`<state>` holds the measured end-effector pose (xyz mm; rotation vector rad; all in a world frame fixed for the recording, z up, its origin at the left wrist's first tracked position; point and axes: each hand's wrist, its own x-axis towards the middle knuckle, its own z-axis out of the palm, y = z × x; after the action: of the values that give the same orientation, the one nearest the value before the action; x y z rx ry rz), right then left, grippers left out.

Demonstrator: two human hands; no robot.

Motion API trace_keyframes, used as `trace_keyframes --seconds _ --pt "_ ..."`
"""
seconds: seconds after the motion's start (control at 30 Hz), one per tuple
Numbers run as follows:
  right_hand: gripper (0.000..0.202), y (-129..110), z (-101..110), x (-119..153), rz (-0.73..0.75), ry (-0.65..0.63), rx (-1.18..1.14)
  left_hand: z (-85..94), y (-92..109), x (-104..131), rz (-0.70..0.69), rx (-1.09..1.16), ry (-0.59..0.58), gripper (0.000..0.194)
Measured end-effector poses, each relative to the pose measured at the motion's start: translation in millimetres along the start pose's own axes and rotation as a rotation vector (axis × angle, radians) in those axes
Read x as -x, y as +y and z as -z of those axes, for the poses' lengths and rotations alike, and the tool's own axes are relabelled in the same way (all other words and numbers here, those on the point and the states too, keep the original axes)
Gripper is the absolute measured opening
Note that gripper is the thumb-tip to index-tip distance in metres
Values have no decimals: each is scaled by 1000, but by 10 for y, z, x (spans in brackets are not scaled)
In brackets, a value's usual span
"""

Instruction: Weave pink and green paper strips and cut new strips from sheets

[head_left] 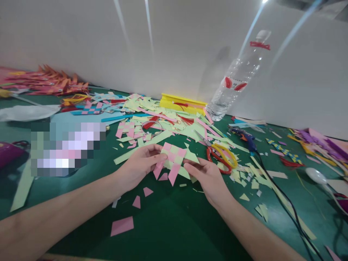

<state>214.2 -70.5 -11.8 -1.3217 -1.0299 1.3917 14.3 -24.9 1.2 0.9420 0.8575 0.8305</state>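
Between my two hands is a small woven paper piece [173,156] in a pink and pale green checker, with strip ends sticking out at its lower and right sides. My left hand [144,163] pinches its left edge between thumb and fingers. On the right side, my right hand [203,172] grips the green strip end, its fingertips partly hidden behind the paper. Just beyond my right hand lie scissors [224,157] with red and yellow handles, blades pointing up and left. Pink paper scraps [122,226] lie on the green table below my left hand.
Green and pink paper strips heap behind my hands, near a yellow folded strip [183,104]. A clear plastic bottle [236,83] leans by the wall. A blue glue gun [246,139] trails a black cord at right, near a white spoon [317,175]. Folded orange-red paper [54,83] lies far left.
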Motion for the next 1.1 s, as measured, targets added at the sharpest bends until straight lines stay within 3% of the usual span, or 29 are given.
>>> trace_keyframes --seconds 0.4,0.7,1.1 --pt "30 -60 6 16 57 -62 183 -83 36 27 39 -97 -53 27" --pt "33 -55 -15 28 109 -92 313 -50 -23 23 -32 -126 -146 11" --pt "27 -36 5 11 69 -60 207 -52 44 7 32 -91 6 16"
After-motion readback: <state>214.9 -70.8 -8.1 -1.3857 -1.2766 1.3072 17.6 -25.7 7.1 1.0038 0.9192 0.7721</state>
